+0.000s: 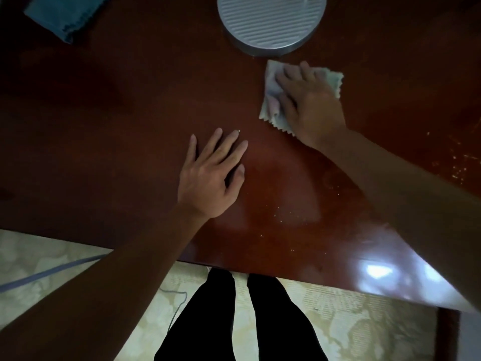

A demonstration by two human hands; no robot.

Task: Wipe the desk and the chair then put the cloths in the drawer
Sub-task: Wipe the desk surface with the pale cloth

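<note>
1. Head view: we see the right hand (309,100), fingers flat, pressing a pale cloth (270,100) onto the dark wooden desk (117,126), right of centre.
2. The left hand (210,175) rests open on the desk.
3. A blue cloth (65,14) lies upper left.

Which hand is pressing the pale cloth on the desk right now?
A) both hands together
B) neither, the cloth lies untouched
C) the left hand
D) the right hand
D: the right hand lies flat on the pale cloth near the round grey base, while the left hand rests bare on the desk, apart from the cloth.
</note>
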